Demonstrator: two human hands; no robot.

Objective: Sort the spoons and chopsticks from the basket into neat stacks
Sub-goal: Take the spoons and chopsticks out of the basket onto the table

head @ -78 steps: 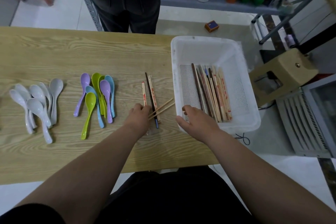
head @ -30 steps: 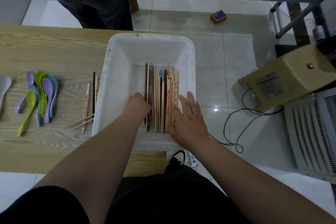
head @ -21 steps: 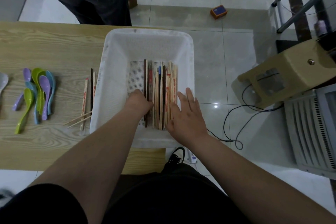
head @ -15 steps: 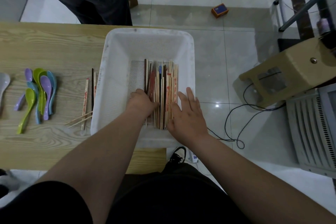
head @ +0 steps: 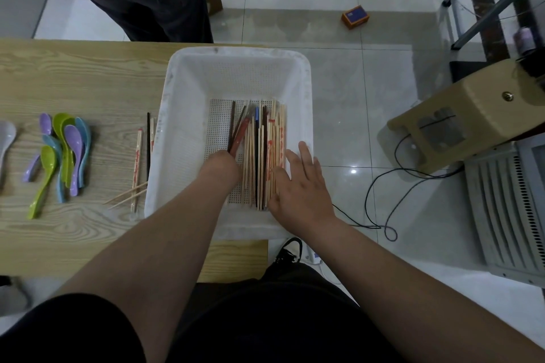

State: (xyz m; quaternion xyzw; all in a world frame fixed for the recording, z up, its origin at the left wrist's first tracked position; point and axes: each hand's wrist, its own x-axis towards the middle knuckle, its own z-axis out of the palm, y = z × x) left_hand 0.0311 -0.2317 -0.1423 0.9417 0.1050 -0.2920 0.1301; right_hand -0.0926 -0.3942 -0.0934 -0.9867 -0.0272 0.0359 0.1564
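Pale floor tiles fill the right of your view, and the wooden table [head: 73, 82] takes the left. The white basket [head: 180, 115] sits at the table's right end, its right side hanging past the edge. Your right hand [head: 298, 186] lies flat with straight fingers against the right flank of the chopstick bundle [head: 267, 138] on the basket floor, grasping nothing. Your left hand [head: 221, 168] is curled around the near ends of a few dark and red chopsticks [head: 237, 132], lifting them aslant from the rest; its fingers are hidden, so the count is unclear.

On the table, the coloured spoons [head: 63, 153] lie heaped, with one white spoon [head: 6, 138] at the far left. A small chopstick pile [head: 138, 162] lies just beside the basket, two thin sticks crossing it.

These sticks look light, stiff and smooth, so they will likely roll and fan out. Pinch them near one end as a tight sheaf, and steady the loose bundle with your flat hand while you draw them clear
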